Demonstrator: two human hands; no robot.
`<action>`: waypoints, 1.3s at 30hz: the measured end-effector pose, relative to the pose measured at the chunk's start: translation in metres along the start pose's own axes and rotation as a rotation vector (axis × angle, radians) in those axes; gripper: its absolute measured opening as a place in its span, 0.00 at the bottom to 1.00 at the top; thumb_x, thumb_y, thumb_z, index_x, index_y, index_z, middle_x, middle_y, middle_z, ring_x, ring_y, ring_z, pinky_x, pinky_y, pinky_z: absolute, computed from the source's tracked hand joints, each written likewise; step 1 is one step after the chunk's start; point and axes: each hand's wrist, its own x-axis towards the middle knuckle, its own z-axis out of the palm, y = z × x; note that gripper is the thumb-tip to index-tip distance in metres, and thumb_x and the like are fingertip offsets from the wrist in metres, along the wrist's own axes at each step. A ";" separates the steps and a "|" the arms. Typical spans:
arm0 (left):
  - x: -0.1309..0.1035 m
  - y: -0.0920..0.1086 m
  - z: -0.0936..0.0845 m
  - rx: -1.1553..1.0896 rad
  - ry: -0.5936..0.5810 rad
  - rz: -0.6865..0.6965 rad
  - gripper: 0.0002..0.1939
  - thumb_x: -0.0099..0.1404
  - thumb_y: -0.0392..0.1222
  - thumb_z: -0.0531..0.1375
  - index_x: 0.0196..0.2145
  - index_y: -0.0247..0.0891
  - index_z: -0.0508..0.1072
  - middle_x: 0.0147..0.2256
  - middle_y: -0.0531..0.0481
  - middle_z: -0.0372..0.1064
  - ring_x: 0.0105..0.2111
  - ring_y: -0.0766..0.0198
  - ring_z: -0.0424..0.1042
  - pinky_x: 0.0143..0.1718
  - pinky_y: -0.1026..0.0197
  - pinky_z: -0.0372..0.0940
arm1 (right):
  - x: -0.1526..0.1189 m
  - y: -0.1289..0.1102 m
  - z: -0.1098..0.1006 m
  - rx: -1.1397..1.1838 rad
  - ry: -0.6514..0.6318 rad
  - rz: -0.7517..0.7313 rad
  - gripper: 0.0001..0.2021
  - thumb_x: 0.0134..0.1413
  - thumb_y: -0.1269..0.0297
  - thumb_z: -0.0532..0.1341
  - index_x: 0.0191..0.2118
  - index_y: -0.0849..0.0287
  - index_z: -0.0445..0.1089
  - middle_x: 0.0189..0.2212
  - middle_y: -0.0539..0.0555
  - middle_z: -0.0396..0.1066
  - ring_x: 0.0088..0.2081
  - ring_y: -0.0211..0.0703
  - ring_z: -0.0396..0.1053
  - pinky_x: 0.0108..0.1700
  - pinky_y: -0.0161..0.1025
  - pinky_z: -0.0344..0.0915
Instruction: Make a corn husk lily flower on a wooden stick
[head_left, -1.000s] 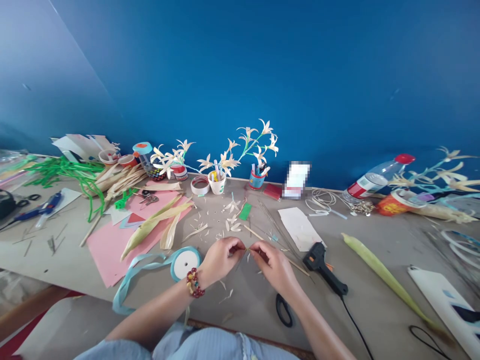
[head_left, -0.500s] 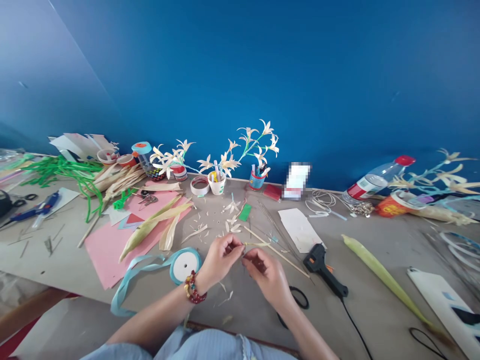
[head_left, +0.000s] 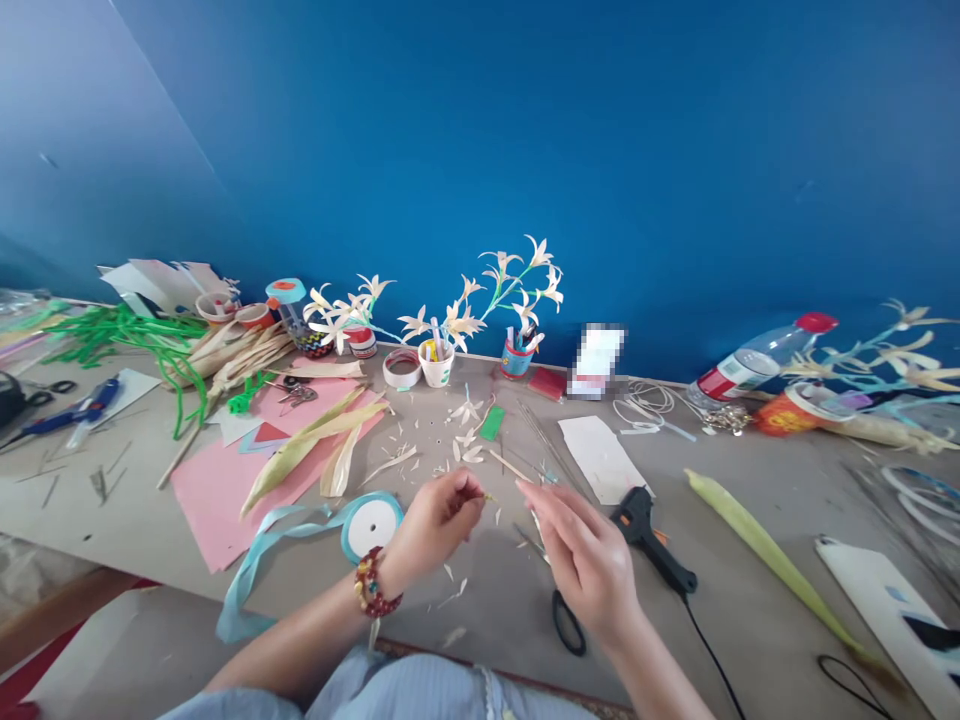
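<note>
My left hand (head_left: pixel 436 520), with a beaded bracelet (head_left: pixel 375 583) at the wrist, is closed in a pinch. A tiny yellow-green husk piece (head_left: pixel 489 497) pokes out past its fingertips; the rest of the piece is hidden. To the right, my right hand (head_left: pixel 589 550) has its fingers stretched out and no held thing shows in it. Under that hand lie the scissors (head_left: pixel 568 624), partly covered. Pale husk scraps (head_left: pixel 454 592) are scattered on the table between my arms. Beside my left wrist rests a spool of light-blue ribbon (head_left: pixel 373 527).
A black glue gun (head_left: pixel 654 545) lies right of my right hand, near a green corn husk (head_left: pixel 765 545). Pink paper (head_left: pixel 217 500) with husks is at the left. Cups with husk flowers (head_left: pixel 436 362) stand along the wall. A bottle (head_left: pixel 739 375) leans at the back right.
My right hand has moved away from my left, to the right and down, and its fingers have straightened. The scissors' handle shows more now. My left hand keeps its pinch.
</note>
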 end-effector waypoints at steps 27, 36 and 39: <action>-0.014 0.018 -0.022 -0.359 -0.405 -0.211 0.11 0.65 0.46 0.59 0.30 0.36 0.67 0.20 0.61 0.51 0.19 0.73 0.48 0.20 0.67 0.42 | 0.025 0.000 -0.011 0.466 -0.417 0.089 0.12 0.66 0.62 0.56 0.30 0.57 0.70 0.24 0.51 0.68 0.30 0.42 0.61 0.37 0.40 0.58; -0.012 0.015 -0.021 -0.321 -0.375 -0.179 0.12 0.66 0.47 0.58 0.30 0.37 0.66 0.20 0.60 0.52 0.19 0.72 0.49 0.20 0.68 0.45 | 0.021 -0.001 -0.009 0.478 -0.368 0.129 0.11 0.64 0.63 0.57 0.30 0.57 0.70 0.24 0.50 0.67 0.30 0.41 0.63 0.38 0.39 0.59; -0.015 0.018 -0.018 0.042 -0.186 0.128 0.08 0.68 0.43 0.56 0.33 0.37 0.70 0.28 0.51 0.64 0.28 0.66 0.62 0.30 0.64 0.59 | 0.019 -0.004 -0.007 0.438 -0.328 0.195 0.11 0.64 0.64 0.58 0.28 0.57 0.69 0.24 0.49 0.66 0.29 0.40 0.64 0.35 0.38 0.59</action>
